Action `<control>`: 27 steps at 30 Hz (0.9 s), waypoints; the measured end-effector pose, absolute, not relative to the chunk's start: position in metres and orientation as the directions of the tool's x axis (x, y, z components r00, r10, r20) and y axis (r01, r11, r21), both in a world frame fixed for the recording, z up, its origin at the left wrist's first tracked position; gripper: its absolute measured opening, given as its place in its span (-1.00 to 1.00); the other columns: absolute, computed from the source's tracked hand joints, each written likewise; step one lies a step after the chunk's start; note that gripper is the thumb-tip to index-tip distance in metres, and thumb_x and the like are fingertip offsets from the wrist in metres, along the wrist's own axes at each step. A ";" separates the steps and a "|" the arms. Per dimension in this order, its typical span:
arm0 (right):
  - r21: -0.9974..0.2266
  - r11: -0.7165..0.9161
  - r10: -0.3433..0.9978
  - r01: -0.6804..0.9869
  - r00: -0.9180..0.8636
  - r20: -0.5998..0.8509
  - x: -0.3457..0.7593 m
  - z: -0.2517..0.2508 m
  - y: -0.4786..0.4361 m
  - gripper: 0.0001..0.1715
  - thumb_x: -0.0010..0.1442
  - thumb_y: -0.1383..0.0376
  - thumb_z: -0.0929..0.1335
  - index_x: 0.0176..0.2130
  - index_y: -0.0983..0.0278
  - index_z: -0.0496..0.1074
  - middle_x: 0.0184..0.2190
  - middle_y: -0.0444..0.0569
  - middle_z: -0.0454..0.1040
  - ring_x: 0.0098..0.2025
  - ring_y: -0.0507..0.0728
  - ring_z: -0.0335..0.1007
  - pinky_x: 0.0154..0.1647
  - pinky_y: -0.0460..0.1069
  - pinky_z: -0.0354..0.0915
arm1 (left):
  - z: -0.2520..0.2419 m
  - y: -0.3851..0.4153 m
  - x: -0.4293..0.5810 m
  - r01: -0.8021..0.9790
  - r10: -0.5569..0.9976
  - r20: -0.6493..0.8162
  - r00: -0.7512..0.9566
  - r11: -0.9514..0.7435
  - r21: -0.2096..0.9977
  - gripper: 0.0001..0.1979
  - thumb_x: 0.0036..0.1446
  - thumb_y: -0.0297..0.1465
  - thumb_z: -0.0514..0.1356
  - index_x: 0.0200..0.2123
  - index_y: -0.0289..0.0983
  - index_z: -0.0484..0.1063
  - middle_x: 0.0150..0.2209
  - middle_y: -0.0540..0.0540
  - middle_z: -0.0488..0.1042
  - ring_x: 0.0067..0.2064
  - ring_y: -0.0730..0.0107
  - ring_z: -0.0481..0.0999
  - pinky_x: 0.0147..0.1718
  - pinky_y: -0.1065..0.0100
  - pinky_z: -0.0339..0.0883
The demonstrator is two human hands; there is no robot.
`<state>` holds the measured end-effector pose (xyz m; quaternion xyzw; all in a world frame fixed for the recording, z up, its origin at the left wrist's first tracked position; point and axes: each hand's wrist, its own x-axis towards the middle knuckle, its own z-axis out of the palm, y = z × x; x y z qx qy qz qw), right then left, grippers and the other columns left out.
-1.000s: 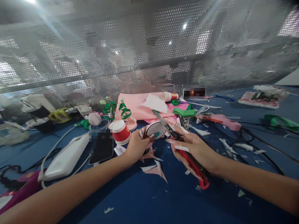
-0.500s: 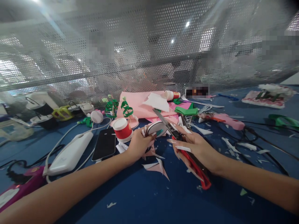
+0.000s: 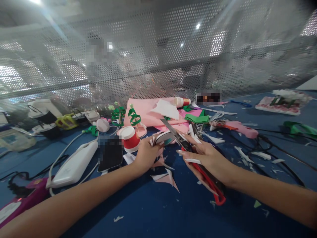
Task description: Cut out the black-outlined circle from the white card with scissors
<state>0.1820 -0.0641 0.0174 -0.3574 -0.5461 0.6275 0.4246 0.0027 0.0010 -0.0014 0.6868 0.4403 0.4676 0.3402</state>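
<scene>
My left hand [image 3: 146,153] is closed round a small round white paper piece [image 3: 163,137] with a dark rim and fringed pink edges. My right hand [image 3: 209,158] grips red-handled scissors [image 3: 198,165]; their blades point up and left, meeting the edge of that round piece. Both hands hover just above the blue table [image 3: 153,208]. Pink and white paper offcuts [image 3: 164,177] lie directly below them.
A red paper cup [image 3: 129,138] stands upside down beside a phone [image 3: 110,153] and a white power bank [image 3: 75,164]. Pink paper sheets [image 3: 146,114], green paper curls [image 3: 133,116], a pink glue gun [image 3: 235,128], black cables [image 3: 272,145] and a perforated metal screen [image 3: 158,59] lie behind.
The round piece has tilted flatter in my left hand and the scissors have shifted slightly. Both hands stay in nearly the same place.
</scene>
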 end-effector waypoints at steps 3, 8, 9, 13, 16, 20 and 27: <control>-0.989 -0.048 0.921 -0.139 -0.390 0.010 0.182 0.018 -0.065 -0.14 0.14 0.26 0.31 0.29 0.11 -0.17 -0.76 -0.30 0.27 -0.83 -0.07 0.11 -0.84 -0.18 0.20 | -0.004 0.001 0.002 0.289 0.909 0.365 0.203 -0.412 0.864 -0.83 -0.05 -0.46 0.15 -0.35 -0.26 0.51 -0.33 -0.02 0.55 -0.28 0.36 0.47 -0.25 0.38 0.32; -0.991 -0.050 0.924 -0.122 -0.383 0.001 0.180 0.020 -0.067 -0.12 0.14 0.27 0.30 0.29 0.10 -0.21 -0.75 -0.32 0.25 -0.84 -0.06 0.10 -0.87 -0.18 0.17 | -0.005 -0.001 0.000 0.346 0.909 0.369 0.195 -0.416 0.841 -0.81 -0.05 -0.44 0.14 -0.33 -0.27 0.52 -0.40 -0.02 0.54 -0.32 0.36 0.47 -0.32 0.40 0.33; -0.991 -0.049 0.925 -0.122 -0.380 0.001 0.180 0.020 -0.068 -0.12 0.14 0.27 0.30 0.30 0.10 -0.22 -0.75 -0.32 0.25 -0.84 -0.06 0.09 -0.88 -0.19 0.16 | -0.006 -0.001 0.000 0.352 0.912 0.362 0.191 -0.408 0.843 -0.79 -0.05 -0.44 0.14 -0.31 -0.27 0.52 -0.40 -0.01 0.54 -0.34 0.37 0.46 -0.34 0.40 0.33; -0.991 -0.029 0.925 -0.131 -0.380 0.023 0.180 0.019 -0.068 -0.14 0.14 0.27 0.30 0.29 0.11 -0.19 -0.75 -0.31 0.25 -0.83 -0.07 0.12 -0.84 -0.19 0.19 | -0.007 -0.002 -0.001 0.359 0.912 0.355 0.204 -0.407 0.840 -0.76 -0.04 -0.43 0.14 -0.26 -0.25 0.51 -0.40 -0.01 0.53 -0.37 0.39 0.44 -0.38 0.42 0.33; -0.989 -0.032 0.924 -0.144 -0.380 0.026 0.180 0.018 -0.067 -0.13 0.13 0.28 0.31 0.29 0.10 -0.18 -0.75 -0.31 0.25 -0.82 -0.07 0.11 -0.83 -0.19 0.19 | -0.007 -0.002 -0.002 0.373 0.900 0.370 0.230 -0.433 0.821 -0.77 -0.03 -0.44 0.13 -0.28 -0.25 0.52 -0.41 -0.01 0.52 -0.39 0.42 0.42 -0.41 0.44 0.30; -0.988 -0.036 0.918 -0.148 -0.397 0.026 0.180 0.019 -0.069 -0.08 0.12 0.29 0.32 0.30 0.14 -0.23 -0.76 -0.31 0.26 -0.83 -0.06 0.11 -0.87 -0.20 0.16 | -0.005 -0.004 -0.001 0.423 0.889 0.389 0.243 -0.458 0.782 -0.79 -0.03 -0.44 0.12 -0.33 -0.26 0.53 -0.48 -0.01 0.49 -0.46 0.44 0.38 -0.45 0.43 0.26; -0.987 -0.032 0.915 -0.159 -0.402 0.035 0.178 0.020 -0.068 -0.05 0.11 0.32 0.32 0.30 0.16 -0.27 -0.76 -0.31 0.27 -0.83 -0.06 0.11 -0.87 -0.20 0.17 | 0.001 -0.003 0.001 0.396 0.905 0.381 0.187 -0.425 0.814 -0.77 -0.03 -0.46 0.11 -0.28 -0.25 0.51 -0.38 -0.03 0.53 -0.34 0.37 0.44 -0.39 0.41 0.29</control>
